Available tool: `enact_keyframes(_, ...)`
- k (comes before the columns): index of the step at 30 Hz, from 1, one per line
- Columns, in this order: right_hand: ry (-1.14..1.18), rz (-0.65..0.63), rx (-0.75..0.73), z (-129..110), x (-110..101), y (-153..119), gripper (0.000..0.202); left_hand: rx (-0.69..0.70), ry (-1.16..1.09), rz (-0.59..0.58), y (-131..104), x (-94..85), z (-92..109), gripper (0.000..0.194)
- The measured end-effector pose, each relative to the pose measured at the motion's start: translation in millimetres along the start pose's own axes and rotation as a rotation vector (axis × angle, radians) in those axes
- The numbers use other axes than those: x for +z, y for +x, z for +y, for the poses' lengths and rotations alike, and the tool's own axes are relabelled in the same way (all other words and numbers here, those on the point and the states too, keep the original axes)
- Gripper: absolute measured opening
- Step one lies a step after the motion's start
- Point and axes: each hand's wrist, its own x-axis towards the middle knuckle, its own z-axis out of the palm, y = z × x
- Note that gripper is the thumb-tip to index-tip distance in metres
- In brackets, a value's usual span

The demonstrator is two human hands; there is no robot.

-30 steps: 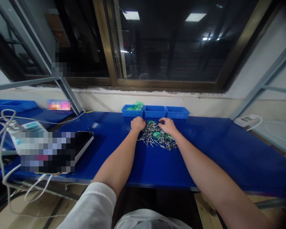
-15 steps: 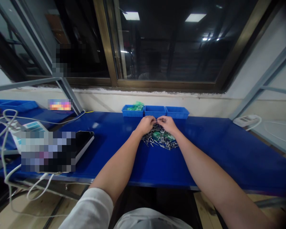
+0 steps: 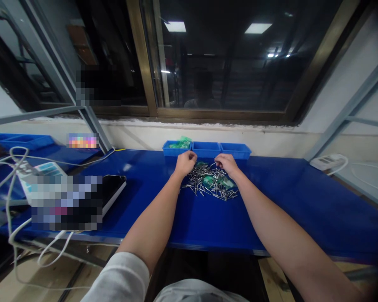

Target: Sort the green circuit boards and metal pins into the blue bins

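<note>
A loose pile of silver blind rivets [image 3: 197, 180] lies on the blue table, with crumpled green plastic packets [image 3: 208, 180] among them. Over the pile's left far edge is my left hand [image 3: 186, 162], its thumb and fingers pinched together; anything between them is too small to make out. On the far right side, my right hand [image 3: 227, 163] pinches a thin silver rivet that points left from the fingertips. The two hands are apart, with rivets visible between them.
Behind the pile stand three joined blue bins [image 3: 206, 147]; the left one holds green plastic packets. A dark device with a white edge [image 3: 115, 188] and white cables [image 3: 11, 197] occupy the table's left. A white power strip [image 3: 329, 162] sits at right, beside a grey metal frame.
My hands, close together over the pile before, have moved apart to left and right. More of the pile's far side shows between them.
</note>
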Motion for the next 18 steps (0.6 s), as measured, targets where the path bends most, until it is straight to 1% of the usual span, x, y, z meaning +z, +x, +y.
enact_keyframes(2,0.028,0.041,-0.030,-0.8,0.3,3.6,0.017,0.002,0.010,-0.006,-0.4,0.7,0.0,0.016)
enact_keyframes(3,0.065,0.040,-0.054,-1.2,0.6,5.3,0.023,0.007,0.013,-0.006,-0.8,1.2,0.7,0.017)
enact_keyframes(6,0.144,-0.028,-0.079,-1.3,0.9,9.1,0.055,0.020,0.017,-0.012,-1.7,2.2,3.0,0.017)
enact_keyframes(8,0.108,-0.032,-0.047,0.8,-0.3,10.3,0.067,0.014,0.025,-0.021,-1.6,1.9,3.4,0.017)
enact_keyframes(10,0.033,0.031,-0.028,4.9,-2.7,10.9,0.065,-0.001,0.041,-0.032,-1.1,1.0,2.9,0.017)
enact_keyframes(13,-0.139,0.115,-0.050,11.9,-7.1,10.7,0.048,-0.014,0.087,-0.070,-1.5,0.5,2.2,0.020)
enact_keyframes(15,-0.306,0.114,-0.070,14.6,-8.8,8.8,0.038,0.013,0.147,-0.122,-3.2,1.8,2.1,0.026)
enact_keyframes(18,-0.550,0.052,-0.092,14.5,-6.6,3.2,0.031,0.111,0.257,-0.219,-7.5,6.7,1.5,0.034)
